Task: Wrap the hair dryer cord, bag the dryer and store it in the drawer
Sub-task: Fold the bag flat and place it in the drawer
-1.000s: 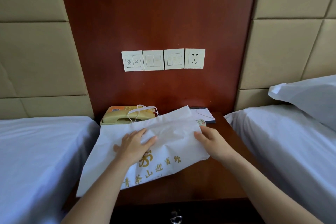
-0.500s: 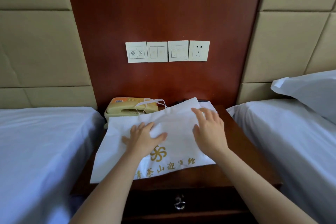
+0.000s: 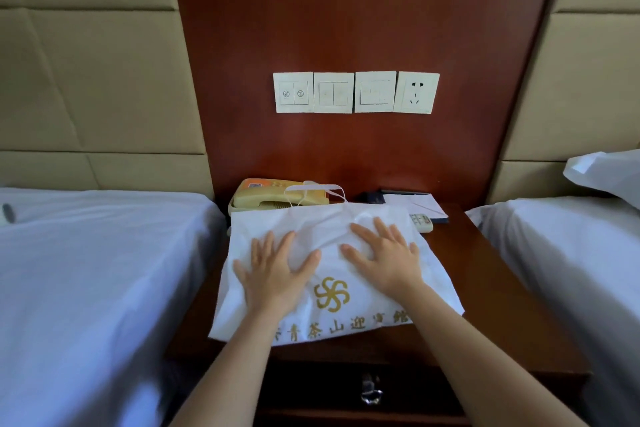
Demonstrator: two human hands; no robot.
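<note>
The right hand (image 3: 384, 260) has released the edge of the bag (image 3: 331, 294); like the left hand (image 3: 273, 270), it now presses flat and open on the bag, which lies on the bench (image 3: 485, 270). The dryer is hidden, probably inside; the drawer (image 3: 311, 388) is likely next

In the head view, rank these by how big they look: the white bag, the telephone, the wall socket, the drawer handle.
1. white bag
2. telephone, partly hidden
3. wall socket
4. drawer handle

a yellow telephone (image 3: 277, 197) and a notepad (image 3: 415, 205) are placed below wall switches (image 3: 334, 92) and a socket (image 3: 416, 92); a pillow (image 3: 609, 175) is seen at right.
</note>
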